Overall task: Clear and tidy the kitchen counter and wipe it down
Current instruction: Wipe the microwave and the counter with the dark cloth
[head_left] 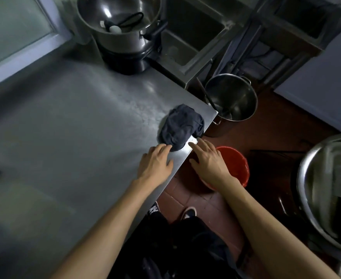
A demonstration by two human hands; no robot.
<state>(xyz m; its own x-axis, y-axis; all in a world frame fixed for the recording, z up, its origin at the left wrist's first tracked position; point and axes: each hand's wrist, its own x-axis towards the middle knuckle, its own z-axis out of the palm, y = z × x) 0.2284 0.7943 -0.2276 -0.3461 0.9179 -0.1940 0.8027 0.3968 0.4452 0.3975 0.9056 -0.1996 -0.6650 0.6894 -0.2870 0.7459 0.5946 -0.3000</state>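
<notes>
A dark cloth (180, 127) lies crumpled on the steel counter (75, 121), right at the near corner by the edge. It is bunched into a lump rather than spread flat; its longer side runs roughly along the counter's edge, from the hands up toward the corner, and a fold of it droops just over the rim on the right.

The left hand (155, 164) rests palm down on the counter, fingers straight and loosely spread, their tips touching the near end of the cloth. It grips nothing. The right hand (208, 158) is just off the counter's edge, above the floor, also palm down with fingers extended and slack; its fingertips reach the rim of the counter close beside the cloth, and I cannot tell whether they actually touch the fabric. It holds nothing either. Both hands are released, not clenched.

Below the right hand a red bucket (236, 166) stands on the brown tiled floor (276, 137). Further along, near the counter's corner, a tall steel pot (232, 105) sits on the floor with a utensil leaning inside. At the back of the counter a big steel cooker (123, 31) stands open, a black cord and a pale round object inside it. A sink (189, 37) adjoins it to the right. A large steel bowl (326, 190) shows at the right edge.
</notes>
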